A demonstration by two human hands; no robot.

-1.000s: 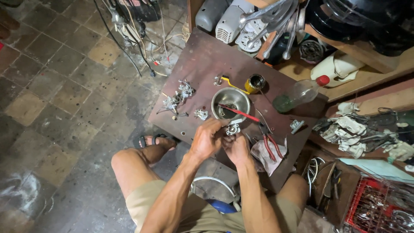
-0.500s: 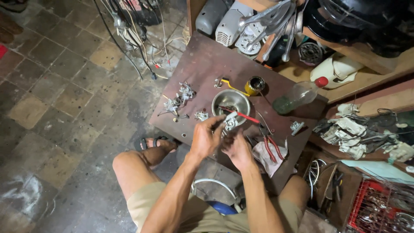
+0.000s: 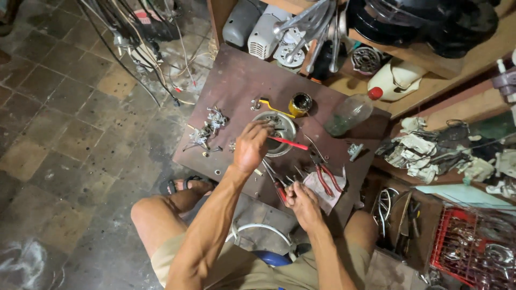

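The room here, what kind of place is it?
Probably a small repair workshop. A worn brown table is scattered with small metal parts, red-handled pliers and a metal bowl. Beside it, wooden shelves hold old machine parts, and loose wires trail across the tiled floor.

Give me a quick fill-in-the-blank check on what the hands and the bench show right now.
1. The left hand reaches over the round metal ____ on the brown board.
2. A tool with a ____ handle lies across the rim of that round metal thing.
3. The clear plastic bottle lies on its side and has a ____ cap.
4. The right hand is beside the red-handled ____ on the white cloth.

Missing words: bowl; red; red; pliers
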